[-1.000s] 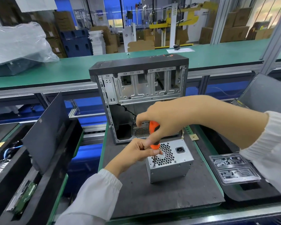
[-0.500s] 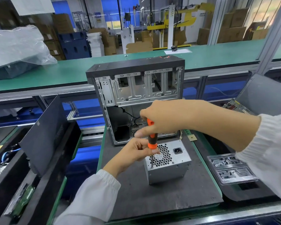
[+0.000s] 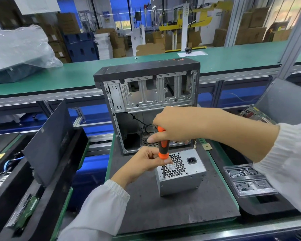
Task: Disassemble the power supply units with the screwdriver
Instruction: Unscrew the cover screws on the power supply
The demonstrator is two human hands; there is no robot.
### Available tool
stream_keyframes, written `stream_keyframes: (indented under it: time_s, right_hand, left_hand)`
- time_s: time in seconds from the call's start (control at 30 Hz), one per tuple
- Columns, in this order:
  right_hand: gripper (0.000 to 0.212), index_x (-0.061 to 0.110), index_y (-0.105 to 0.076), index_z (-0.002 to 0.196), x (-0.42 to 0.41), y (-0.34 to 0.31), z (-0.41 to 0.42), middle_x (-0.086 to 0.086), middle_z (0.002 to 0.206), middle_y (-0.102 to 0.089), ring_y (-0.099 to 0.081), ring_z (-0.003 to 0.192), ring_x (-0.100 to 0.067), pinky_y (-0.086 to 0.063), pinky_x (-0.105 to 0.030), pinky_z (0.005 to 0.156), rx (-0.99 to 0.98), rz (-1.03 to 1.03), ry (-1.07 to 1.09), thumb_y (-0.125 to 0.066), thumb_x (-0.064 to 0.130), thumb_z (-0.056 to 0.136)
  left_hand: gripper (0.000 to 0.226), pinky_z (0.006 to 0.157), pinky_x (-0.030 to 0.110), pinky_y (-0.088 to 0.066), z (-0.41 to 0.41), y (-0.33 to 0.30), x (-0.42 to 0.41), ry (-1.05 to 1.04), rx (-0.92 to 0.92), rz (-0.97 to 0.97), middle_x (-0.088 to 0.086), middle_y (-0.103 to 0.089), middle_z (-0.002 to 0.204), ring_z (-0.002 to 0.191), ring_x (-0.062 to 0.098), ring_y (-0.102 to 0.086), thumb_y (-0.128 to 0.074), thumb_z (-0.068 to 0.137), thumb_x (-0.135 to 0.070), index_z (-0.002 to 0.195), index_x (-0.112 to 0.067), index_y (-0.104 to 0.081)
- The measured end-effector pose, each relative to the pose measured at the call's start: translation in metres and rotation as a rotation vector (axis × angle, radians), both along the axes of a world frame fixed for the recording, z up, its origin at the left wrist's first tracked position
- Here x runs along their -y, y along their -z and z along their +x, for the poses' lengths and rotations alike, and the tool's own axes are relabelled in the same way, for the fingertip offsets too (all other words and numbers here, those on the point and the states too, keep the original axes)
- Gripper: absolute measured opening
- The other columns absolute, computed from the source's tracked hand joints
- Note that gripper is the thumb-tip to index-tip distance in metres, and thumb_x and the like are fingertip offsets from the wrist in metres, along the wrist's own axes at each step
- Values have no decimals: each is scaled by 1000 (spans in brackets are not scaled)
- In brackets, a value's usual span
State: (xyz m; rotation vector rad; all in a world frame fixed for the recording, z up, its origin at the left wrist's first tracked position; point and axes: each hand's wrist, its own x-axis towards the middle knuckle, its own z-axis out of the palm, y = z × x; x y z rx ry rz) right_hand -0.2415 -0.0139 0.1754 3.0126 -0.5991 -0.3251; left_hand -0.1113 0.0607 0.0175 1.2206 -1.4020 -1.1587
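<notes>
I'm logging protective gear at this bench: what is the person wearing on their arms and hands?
Both hands are bare: left hand and right hand show no gloves. Each arm has a loose white sleeve with a gathered, elasticated cuff.

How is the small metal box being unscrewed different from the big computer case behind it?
The power supply unit is a small closed silver box with a honeycomb grille; the computer case is much larger, black-topped, open-sided and mostly hollow. The screwdriver tip meets the power supply unit, not the case. Both stand on the dark mat.
</notes>
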Motion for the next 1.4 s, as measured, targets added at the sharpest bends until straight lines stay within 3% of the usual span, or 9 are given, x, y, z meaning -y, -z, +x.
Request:
stream_keyframes:
  time_s: [0.1, 0.23, 0.3, 0.37, 0.43, 0.6, 0.83, 1.17, 1.4]
  right_hand:
    - [18, 27, -51, 108, 1, -12, -5, 10, 91, -52, -59, 80, -15, -44, -27, 59, -82, 117, -123, -57, 33, 92]
    - [49, 36, -45, 122, 1, -15, -8, 9, 91, -50, -59, 79, -11, -45, -28, 62, -73, 146, -123, -61, 58, 82]
    - [61, 22, -49, 115, -2, -9, -7, 2, 76, -61, -68, 62, -17, -52, -30, 56, -41, 106, 19, -50, 71, 80]
    - [60, 11, -54, 95, -2, -3, -4, -4, 56, -64, -65, 45, -17, -46, -23, 45, -42, 56, 75, -44, 69, 85]
    - [44, 13, -55, 85, 0, -1, -3, -3, 51, -63, -68, 52, -19, -45, -22, 47, -49, 54, 37, -47, 55, 93]
    - [6, 19, -57, 97, 3, -6, -5, -6, 96, -64, -68, 84, -28, -57, -40, 70, -75, 181, -33, -58, 24, 92]
    - [10, 22, -59, 103, 2, -11, -8, 4, 97, -56, -68, 83, -26, -55, -39, 73, -67, 164, -35, -58, 23, 93]
    - [8, 24, -57, 102, 9, -20, -11, 5, 84, -58, -68, 60, -18, -45, -24, 53, -14, 184, 2, -56, 25, 94]
    - [9, 22, -57, 101, 15, -20, -18, -3, 83, -68, -69, 61, -18, -52, -29, 60, -22, 195, 43, -54, 28, 95]
  left_hand:
    - [15, 47, 18, -18, -1, 0, 0, 0, 11, -10, 10, -20, 57, 52, 17, -14, -74, 83, -33, 78, -19, -71]
    - [7, 48, 18, -19, 1, -2, 1, 12, 14, -21, 15, -26, 56, 53, 19, -15, -75, 84, -30, 80, -30, -70]
    - [16, 49, 19, -19, 1, -1, 0, -6, 15, -21, 18, -32, 59, 55, 19, -18, -76, 83, -28, 95, -37, -70]
    - [7, 49, 18, -19, -1, -2, 1, 5, 37, -2, 7, -27, 56, 53, 16, -18, -76, 83, -33, 82, -29, -70]
    - [16, 48, 17, -19, 0, 0, 3, 0, 60, 3, 6, -20, 57, 52, 16, -16, -76, 81, -36, 77, -22, -69]
    - [16, 63, 25, -28, 9, 10, 3, 14, 114, 52, -2, -16, 57, 54, 15, -16, -77, 83, -14, 97, -18, -71]
    - [22, 59, 30, -20, 17, 31, -8, 49, 354, 117, -5, -19, 54, 53, 14, -18, -78, 82, -13, 101, -8, -68]
    - [6, 57, 16, -34, 7, 36, -6, -59, 339, 35, -12, -29, 47, 50, 7, -28, -78, 81, -14, 79, -17, -73]
    - [34, 65, 27, -33, 4, 36, -1, -53, 481, 29, -9, -22, 47, 65, 16, -44, -77, 82, -16, 62, -39, -62]
